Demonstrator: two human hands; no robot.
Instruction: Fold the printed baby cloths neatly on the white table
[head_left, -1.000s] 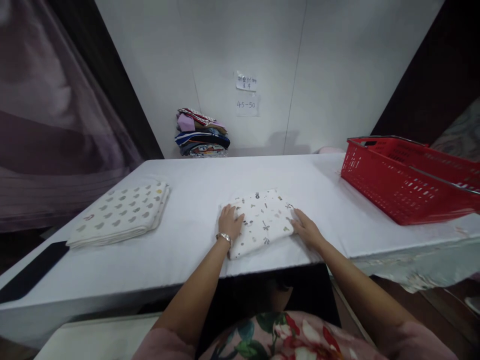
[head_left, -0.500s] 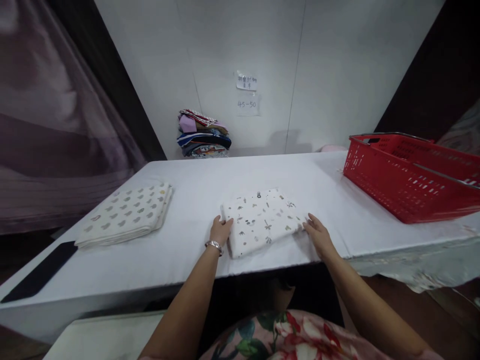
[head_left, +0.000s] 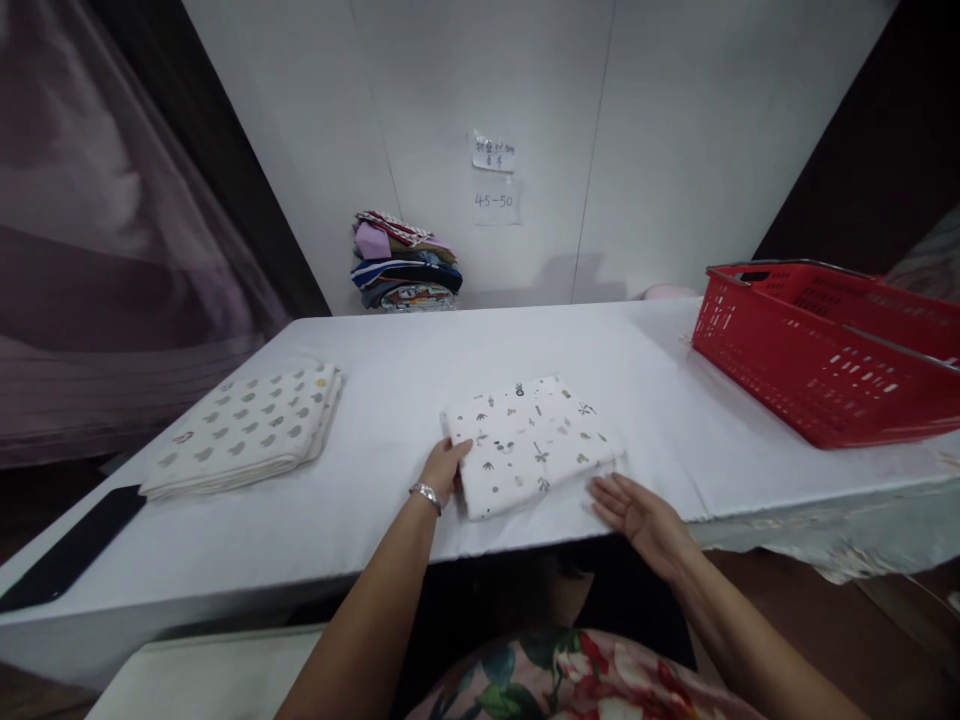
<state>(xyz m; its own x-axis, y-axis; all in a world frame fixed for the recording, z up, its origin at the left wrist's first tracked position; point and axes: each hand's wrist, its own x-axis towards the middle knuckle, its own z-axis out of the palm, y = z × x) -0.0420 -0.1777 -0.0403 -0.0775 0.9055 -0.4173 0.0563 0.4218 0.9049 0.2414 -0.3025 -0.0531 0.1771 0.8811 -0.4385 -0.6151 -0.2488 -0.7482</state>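
Head camera: the left hand point(head_left: 446, 467) reaches up from the bottom of the frame to the left edge of a folded white cloth point(head_left: 532, 440), its thumb on top and its other fingers partly hidden at the edge, grasping it. The forearm slants up and to the right, with a silvery bracelet point(head_left: 427, 495) at the wrist. The right hand point(head_left: 645, 520) is released, its fingers loosely extended toward the upper left and the palm partly showing, just beside the cloth's lower-right edge; its forearm slants in from the lower right.

The small-print cloth lies flat on the white bench point(head_left: 390, 380), around the centre of the frame. A folded spotted cloth point(head_left: 247, 425) lies at left, a red basket point(head_left: 810, 370) stands at right, and a fabric stack point(head_left: 405, 265) sits by the wall, upper left of centre.
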